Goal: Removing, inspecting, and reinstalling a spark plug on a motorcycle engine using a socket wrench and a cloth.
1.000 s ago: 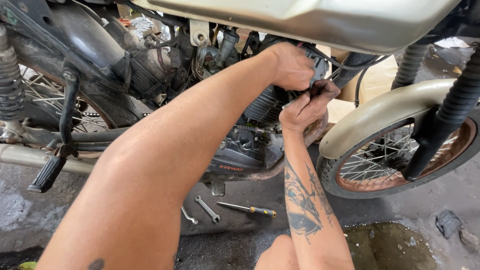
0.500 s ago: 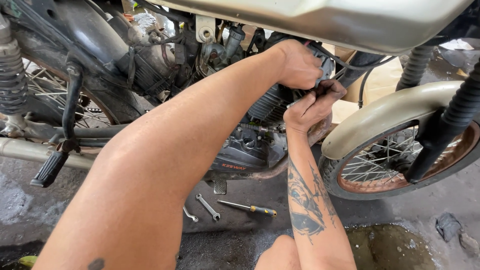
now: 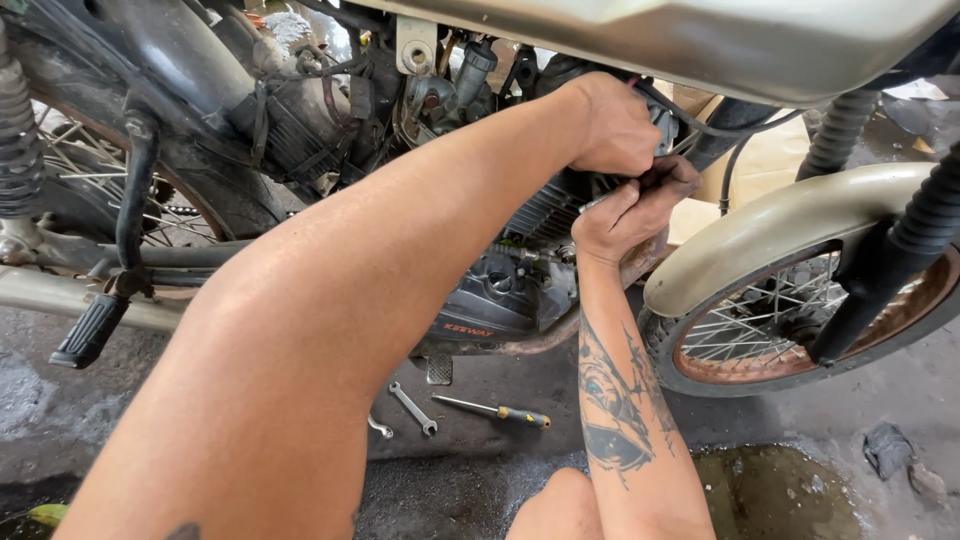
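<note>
A motorcycle stands side-on before me, its dark engine [image 3: 500, 290] under a pale fuel tank [image 3: 700, 40]. My left hand [image 3: 615, 125] reaches over the finned cylinder [image 3: 540, 215] and is closed on a part at the engine's top, by black cables. Just below it, my right hand [image 3: 630, 210], on a tattooed forearm, pinches a small metal tool whose tip shows at its fingers. What the two hands work on is hidden behind them.
On the wet concrete under the engine lie a small wrench [image 3: 412, 408], a yellow-handled screwdriver [image 3: 495, 410] and another wrench end [image 3: 380, 428]. The front wheel [image 3: 760, 340] with its pale fender [image 3: 780, 225] is at right, a footpeg [image 3: 90, 330] at left, a puddle [image 3: 790, 490] and a rag [image 3: 885, 445] nearby.
Both hands stay at the same spot on the engine. My right hand has risen slightly toward the left hand. The view has shifted a little.
</note>
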